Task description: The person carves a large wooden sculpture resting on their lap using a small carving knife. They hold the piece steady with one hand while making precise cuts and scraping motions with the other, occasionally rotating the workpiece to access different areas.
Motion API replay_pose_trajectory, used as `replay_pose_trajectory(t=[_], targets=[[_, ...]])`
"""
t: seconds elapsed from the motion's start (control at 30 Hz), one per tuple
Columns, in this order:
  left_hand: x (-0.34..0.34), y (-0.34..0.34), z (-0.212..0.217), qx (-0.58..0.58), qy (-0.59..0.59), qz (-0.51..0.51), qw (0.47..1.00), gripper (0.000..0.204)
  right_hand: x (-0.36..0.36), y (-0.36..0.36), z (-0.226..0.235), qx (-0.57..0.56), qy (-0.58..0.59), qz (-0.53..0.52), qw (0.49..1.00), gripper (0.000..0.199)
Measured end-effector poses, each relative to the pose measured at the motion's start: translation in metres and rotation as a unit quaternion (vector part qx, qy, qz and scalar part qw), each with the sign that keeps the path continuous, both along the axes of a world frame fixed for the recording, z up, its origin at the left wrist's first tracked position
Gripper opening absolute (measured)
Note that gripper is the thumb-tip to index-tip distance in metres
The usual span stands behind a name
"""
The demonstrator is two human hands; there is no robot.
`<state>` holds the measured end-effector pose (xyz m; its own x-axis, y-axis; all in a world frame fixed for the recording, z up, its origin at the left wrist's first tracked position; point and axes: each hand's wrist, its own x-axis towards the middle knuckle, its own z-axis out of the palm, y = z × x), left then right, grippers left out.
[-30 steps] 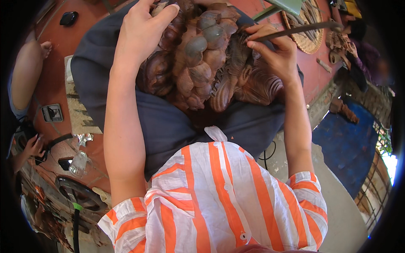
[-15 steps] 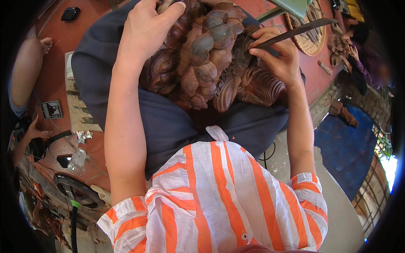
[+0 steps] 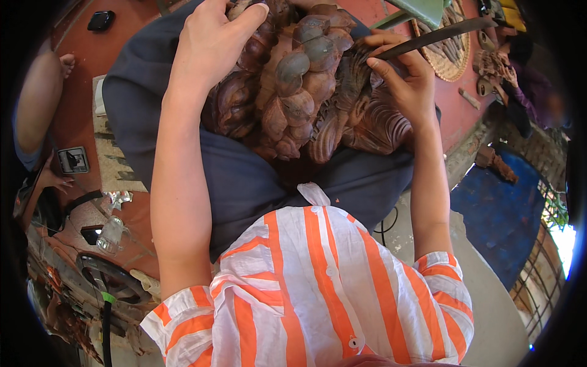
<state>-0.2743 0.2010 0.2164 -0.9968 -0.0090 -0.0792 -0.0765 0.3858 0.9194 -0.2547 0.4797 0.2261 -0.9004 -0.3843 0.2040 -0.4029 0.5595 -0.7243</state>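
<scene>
A dark brown wood carving (image 3: 299, 107) with rounded, overlapping lobes and finely grooved, wavy parts rests across my lap. My left hand (image 3: 214, 40) grips its far left side, thumb bent over the top; the other fingers are mostly hidden behind the wood. Between the thumb and fingers of my right hand (image 3: 406, 70) is a long, dark, flat strip-like tool (image 3: 443, 35). It slants up to the right, and its lower end is at the carving's grooved right side. Whether it is a file or some other tool, I cannot tell.
A round woven tray (image 3: 455, 61) with several thin tools lies at the far right, beside a green plastic piece (image 3: 422, 12). Other people sit at both sides. On the left are a phone (image 3: 73, 160), a glass mug (image 3: 112, 234) and a black fan-like object (image 3: 113, 278).
My right hand and the dark strip have shifted slightly up and to the right. My left hand and the carving stay in place. The person's hand at the left has moved a little.
</scene>
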Motion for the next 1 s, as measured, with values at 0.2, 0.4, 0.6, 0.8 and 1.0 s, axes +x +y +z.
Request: replay_pose_trajectory(t=[0.2, 0.4, 0.6, 0.8, 1.0], targets=[[0.0, 0.0, 0.0, 0.006, -0.001, -0.001, 1.0, 0.032, 0.001, -0.001, 0.004, 0.046, -0.012, -0.004, 0.999, 0.018], [0.0, -0.001, -0.002, 0.006, 0.012, -0.002, 1.0, 0.032, 0.012, -0.008, 0.012, 0.055, -0.072, -0.002, 0.996, 0.023], [0.0, -0.001, 0.001, -0.006, -0.007, 0.003, 1.0, 0.032, 0.01, -0.011, 0.01, 0.115, 0.0, 0.029, 0.993, 0.025], [0.001, 0.0, -0.001, -0.004, 0.033, 0.005, 0.999, 0.033, 0.004, -0.011, 0.002, 0.109, 0.032, -0.023, 0.993, 0.024], [-0.001, 0.0, -0.002, 0.002, 0.004, 0.012, 1.0, 0.032, 0.007, -0.015, 0.015, 0.116, 0.0, 0.02, 0.993, 0.025]])
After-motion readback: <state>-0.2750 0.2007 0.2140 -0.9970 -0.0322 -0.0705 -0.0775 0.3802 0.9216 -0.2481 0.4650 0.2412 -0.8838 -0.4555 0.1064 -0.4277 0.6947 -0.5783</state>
